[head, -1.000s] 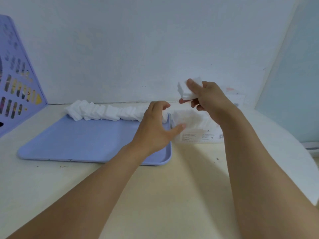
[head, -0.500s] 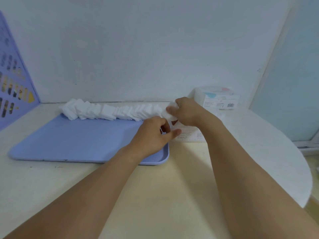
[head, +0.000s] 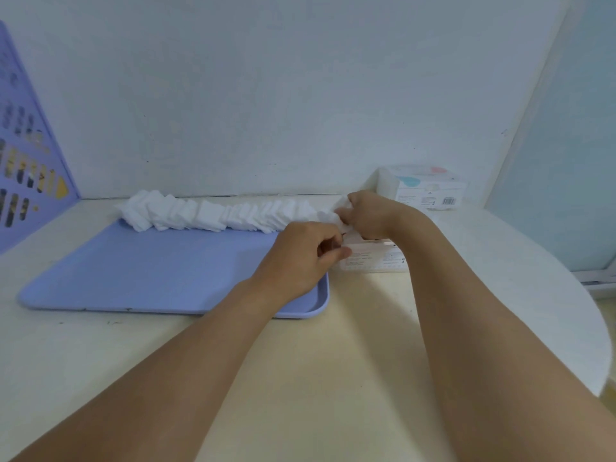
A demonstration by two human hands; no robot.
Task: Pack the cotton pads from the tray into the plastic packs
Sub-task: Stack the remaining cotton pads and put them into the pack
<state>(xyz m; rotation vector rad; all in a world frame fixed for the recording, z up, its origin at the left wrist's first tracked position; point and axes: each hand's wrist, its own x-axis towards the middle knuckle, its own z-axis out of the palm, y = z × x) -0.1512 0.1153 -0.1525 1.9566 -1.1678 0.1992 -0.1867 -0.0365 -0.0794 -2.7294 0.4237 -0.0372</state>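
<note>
The right hand (head: pixel 368 213) pinches a small stack of cotton pads (head: pixel 338 211) right of frame centre, at the end of the row on the tray (head: pixel 133 271); the left hand (head: pixel 308 258) pinches the open plastic pack (head: pixel 373 258) on the counter (head: pixel 333 361). The pads look light, soft and squashy, best squeezed flat-sided. The pack's label is too blurred to read.

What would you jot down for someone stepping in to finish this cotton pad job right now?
Right hand: pinching a small bunch of pads at the right end of the row, above the open plastic pack.
Left hand: curled at the pack's mouth beside the tray's right end; it seems to hold the opening, but its fingers hide the contact.
Row of cotton pads: along the far edge of the blue tray.
Done: one sealed pack sits by the wall, further right.
Left: push this bunch into the open pack, then pack the long row.
</note>
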